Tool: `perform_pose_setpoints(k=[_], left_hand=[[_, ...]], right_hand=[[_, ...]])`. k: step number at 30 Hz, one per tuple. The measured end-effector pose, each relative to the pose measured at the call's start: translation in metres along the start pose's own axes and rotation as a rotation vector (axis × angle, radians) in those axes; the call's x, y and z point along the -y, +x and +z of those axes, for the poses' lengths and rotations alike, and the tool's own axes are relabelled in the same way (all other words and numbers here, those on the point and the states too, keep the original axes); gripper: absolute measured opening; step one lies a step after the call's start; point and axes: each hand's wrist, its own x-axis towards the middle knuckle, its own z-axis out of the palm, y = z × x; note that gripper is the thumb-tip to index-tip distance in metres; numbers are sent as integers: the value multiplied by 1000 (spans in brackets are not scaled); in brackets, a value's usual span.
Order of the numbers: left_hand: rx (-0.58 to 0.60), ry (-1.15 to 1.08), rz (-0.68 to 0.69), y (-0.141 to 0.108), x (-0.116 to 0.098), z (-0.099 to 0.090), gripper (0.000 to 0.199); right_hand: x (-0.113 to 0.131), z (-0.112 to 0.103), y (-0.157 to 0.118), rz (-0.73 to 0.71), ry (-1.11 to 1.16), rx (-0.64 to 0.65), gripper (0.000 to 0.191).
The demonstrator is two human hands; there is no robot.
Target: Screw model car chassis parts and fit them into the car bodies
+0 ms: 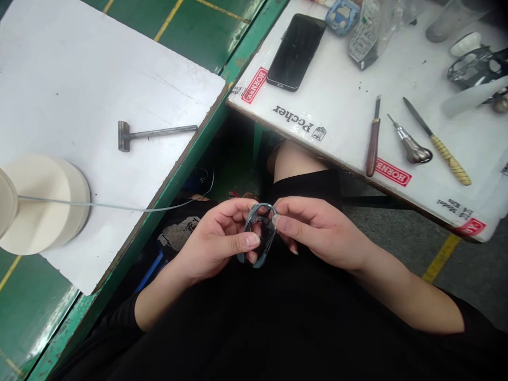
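Over my lap, both hands hold a small dark grey, oval, hollow plastic part [260,263] with an open middle. My left hand [222,238] grips its left side, thumb on the near face and fingers curled behind. On the upper right rim, the thumb and index finger of my right hand [317,225] pinch the part. Whether a separate smaller piece sits under the right fingertips cannot be made out. A thin grey cord [119,207] runs from the left towards my left hand; its end is hidden there.
On the left white surface [166,79] lie a small hammer [159,132] and a cream round object [51,211]. The right table [337,100] bears a black phone [297,52], a wooden-handled blade [373,140], an awl-like tool [410,143], a file [440,145] and grey plastic parts [470,66].
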Motion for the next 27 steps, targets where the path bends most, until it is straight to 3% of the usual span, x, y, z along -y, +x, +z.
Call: perform_pose_setpoints(k=[6, 15, 24, 27], left_hand=[[8, -74, -52, 1, 4, -3, 40], [-11, -73, -75, 3, 5, -2, 41], [-62, -19, 15, 4, 4, 2, 39], [-64, -41, -10, 5, 2, 3, 38]], right_hand=[[-8, -1, 4, -16, 128, 89, 49], [-14, -3, 4, 34, 131, 103, 50], [-21, -2, 5, -65, 152, 57, 42], [-20, -2, 5, -118, 46, -9, 38]])
